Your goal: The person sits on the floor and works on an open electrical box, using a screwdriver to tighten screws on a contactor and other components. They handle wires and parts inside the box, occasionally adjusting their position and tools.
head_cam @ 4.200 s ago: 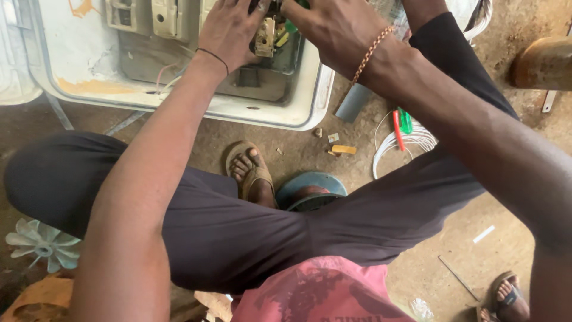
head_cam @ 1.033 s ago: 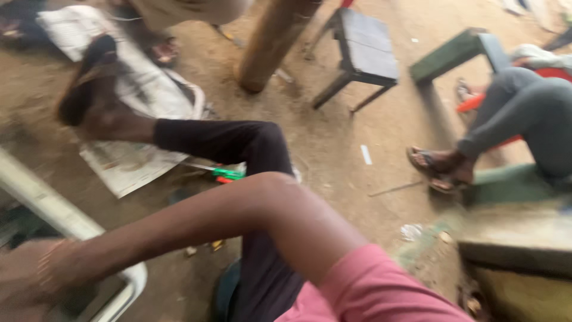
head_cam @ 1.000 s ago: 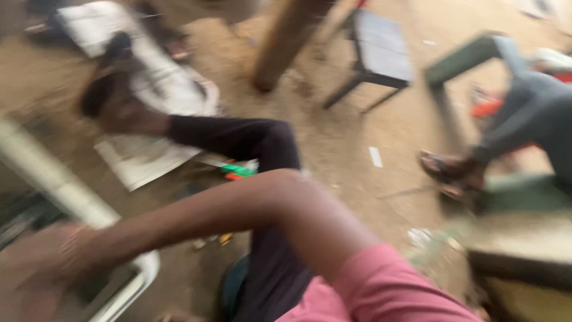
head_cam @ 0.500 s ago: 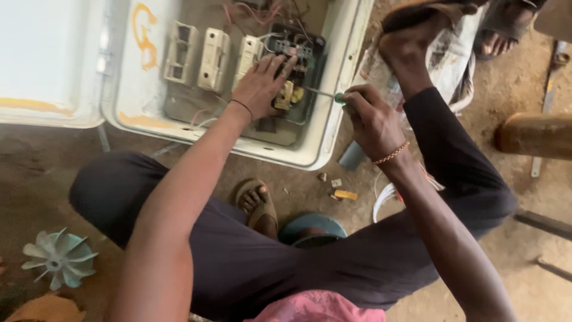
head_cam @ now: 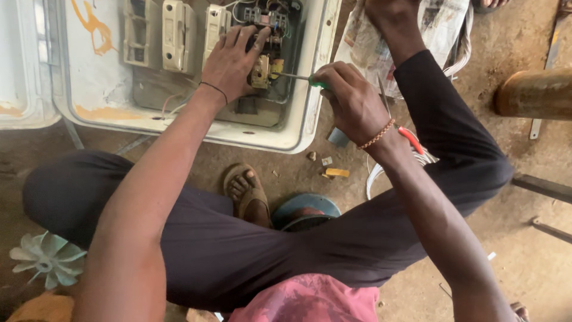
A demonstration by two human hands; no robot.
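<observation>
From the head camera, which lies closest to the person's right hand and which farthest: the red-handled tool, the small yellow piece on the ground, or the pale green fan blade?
Measured from the right hand:
1. Red-handled tool, just beside the wrist, on the right.
2. Small yellow piece, on the ground below the hand, near the white box's corner.
3. Pale green fan blade, far off at the lower left, beyond the person's leg.

Screwdriver (head_cam: 298, 77) inside box (head_cam: 310, 128), fan (head_cam: 47, 259) left

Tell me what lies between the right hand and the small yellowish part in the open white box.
In the head view, only the thin metal screwdriver shaft spans from the right hand to the yellowish part, beside the left hand.
</observation>
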